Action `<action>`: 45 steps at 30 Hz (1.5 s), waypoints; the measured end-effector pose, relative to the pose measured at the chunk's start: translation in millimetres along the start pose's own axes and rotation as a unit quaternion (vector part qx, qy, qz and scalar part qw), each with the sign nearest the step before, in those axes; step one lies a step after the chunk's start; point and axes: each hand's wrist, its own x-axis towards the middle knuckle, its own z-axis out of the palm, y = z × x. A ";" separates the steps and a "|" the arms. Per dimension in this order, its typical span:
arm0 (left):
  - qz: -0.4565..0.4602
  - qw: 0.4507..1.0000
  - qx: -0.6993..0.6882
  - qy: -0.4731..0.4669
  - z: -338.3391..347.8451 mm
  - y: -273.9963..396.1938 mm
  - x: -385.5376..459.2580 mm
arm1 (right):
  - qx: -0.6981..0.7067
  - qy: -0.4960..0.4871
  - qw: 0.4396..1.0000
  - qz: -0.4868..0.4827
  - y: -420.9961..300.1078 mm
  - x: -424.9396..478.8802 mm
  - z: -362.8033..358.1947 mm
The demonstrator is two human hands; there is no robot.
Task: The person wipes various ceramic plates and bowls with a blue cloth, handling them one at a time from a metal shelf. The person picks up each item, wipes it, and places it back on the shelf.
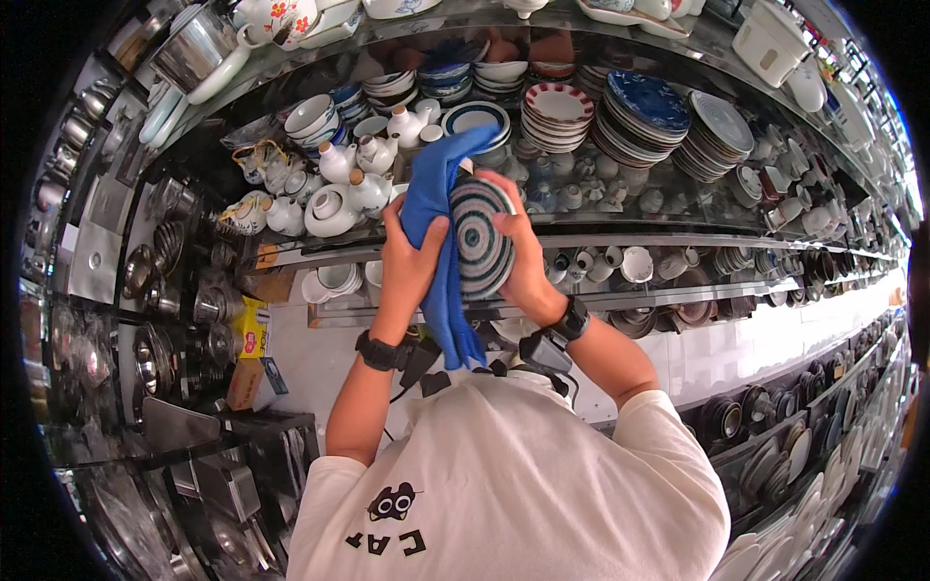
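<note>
My left hand (413, 265) grips a blue cloth (436, 189), which hangs in folds down past the wrist. My right hand (524, 254) holds a round dish (479, 236) with grey, pink and dark green rings, tilted on its edge. Its thumb rests on the ringed face near the rim. The cloth lies against the dish's left side; what is behind the dish is hidden. Both hands are in front of a glass shelf of crockery, close to white ceramic bottles with stoppers (369, 190).
Plate stacks stand on the shelf: red-rimmed plates (558, 109), blue plates (647, 102) and pale plates (719, 123). Stacked bowls (312, 116) are at the left. A shelf above holds a metal pot (195, 51). Metalware fills the left racks; a yellow box (254, 328) stands beside them.
</note>
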 end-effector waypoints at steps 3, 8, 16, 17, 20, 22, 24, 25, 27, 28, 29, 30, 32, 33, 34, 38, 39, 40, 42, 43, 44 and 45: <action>-0.067 0.991 -0.113 -0.023 12.5 -17.2 -4.3 | -0.058 0.000 0.993 -0.102 -4.2 11.2 -8.0; -0.147 0.962 -0.227 -0.022 13.5 -18.9 -4.4 | -0.246 -0.037 0.963 -0.103 -2.7 14.6 -26.8; 0.022 0.999 -0.020 -0.021 -17.1 -1.6 6.2 | -0.554 -0.026 0.829 -0.071 -25.9 24.1 -40.3; 0.015 0.999 -0.039 -0.010 -15.8 -0.7 9.3 | -0.550 0.009 0.829 -0.101 -17.9 19.9 -40.2; -0.005 0.995 -0.097 0.034 -4.5 -0.6 15.9 | -0.519 0.099 0.839 -0.128 -8.3 16.7 -30.1; -0.014 0.989 -0.132 0.071 9.2 4.8 13.4 | -0.491 0.154 0.849 -0.119 -2.4 18.4 -28.6; -0.014 0.985 -0.147 0.091 21.6 7.8 5.5 | -0.460 0.201 0.853 -0.143 2.4 20.8 -28.4; -0.013 0.983 -0.155 0.100 27.4 8.4 2.2 | -0.444 0.225 0.854 -0.156 3.2 22.7 -27.2; 0.004 0.982 -0.154 0.105 39.1 7.0 -3.8 | -0.397 0.236 0.875 -0.144 4.4 23.3 -24.9; -0.003 0.984 -0.150 0.096 37.0 3.0 -2.5 | -0.396 0.233 0.879 -0.126 4.4 19.7 -25.3; -0.011 0.985 -0.146 0.087 32.5 -1.8 0.8 | -0.395 0.230 0.883 -0.109 3.4 17.5 -26.6; -0.022 0.987 -0.147 0.067 26.2 1.1 7.2 | -0.410 0.189 0.890 -0.056 -1.8 15.5 -30.6; -0.010 0.992 -0.122 0.035 6.3 -4.1 14.9 | -0.432 0.096 0.895 0.056 -17.3 7.2 -42.8; -0.011 0.996 -0.084 0.020 -1.8 -5.7 15.5 | -0.440 0.050 0.890 0.111 -24.5 3.3 -49.9; -0.002 0.998 -0.068 0.005 -6.9 -6.2 18.1 | -0.492 -0.010 0.864 0.108 -31.7 5.1 -57.4; 0.011 0.997 -0.067 -0.042 -8.7 -0.3 24.4 | -0.327 -0.038 0.928 0.175 -31.8 2.4 -68.0; -0.006 0.996 -0.088 -0.029 -6.7 0.1 25.7 | -0.306 -0.011 0.936 0.174 -28.8 -0.5 -62.7; -0.024 0.994 -0.109 -0.017 -4.0 0.9 26.3 | -0.284 0.015 0.943 0.171 -26.2 -2.8 -56.4; -0.054 0.991 -0.123 0.018 3.8 -3.2 26.5 | -0.220 0.060 0.961 0.153 -24.6 -1.3 -52.1; -0.041 0.992 -0.117 0.027 9.6 -2.1 22.7 | -0.214 0.075 0.962 0.150 -25.3 3.3 -53.6; -0.056 0.989 -0.140 0.013 8.7 -9.7 21.8 | -0.207 0.089 0.963 0.147 -27.7 10.3 -57.5; -0.069 0.984 -0.165 -0.006 10.2 -11.7 23.9 | -0.202 0.107 0.963 0.140 -32.5 16.2 -61.6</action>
